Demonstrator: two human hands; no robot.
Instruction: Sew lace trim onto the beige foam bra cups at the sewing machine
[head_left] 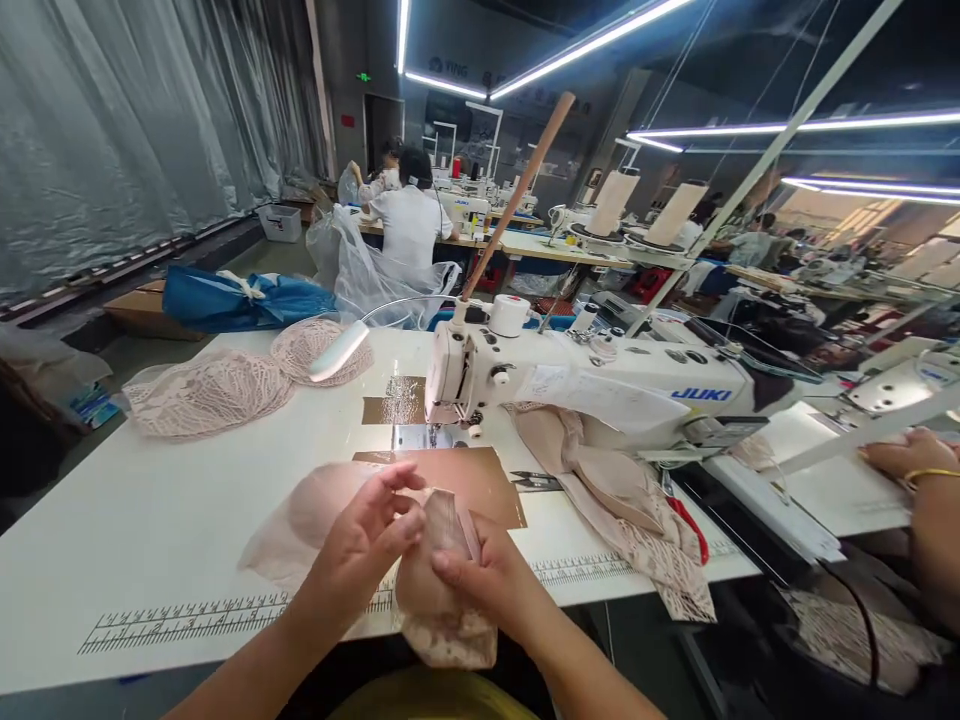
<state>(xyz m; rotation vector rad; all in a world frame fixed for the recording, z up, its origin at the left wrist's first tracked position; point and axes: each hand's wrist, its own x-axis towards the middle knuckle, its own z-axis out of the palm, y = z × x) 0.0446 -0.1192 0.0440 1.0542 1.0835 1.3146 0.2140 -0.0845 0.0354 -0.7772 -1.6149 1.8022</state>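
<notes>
My left hand [371,540] and my right hand [484,580] both pinch a pale pink lace bra piece [442,600] at the near edge of the white sewing table [150,520]. A padded cup of the same piece [315,510] lies on the table under my left hand. The fabric hangs over the table's front edge. Just beyond my hands stands a white JUKI sewing machine [585,385], with its needle area [435,425] over a brown plate [480,480].
Lace cups [210,390] lie at the table's far left, beside a lamp head [337,350]. Beige fabric [630,510] drapes under the machine arm, with snips [532,482] near it. A co-worker's hand [907,455] rests at the right. Other workers sit at machines behind.
</notes>
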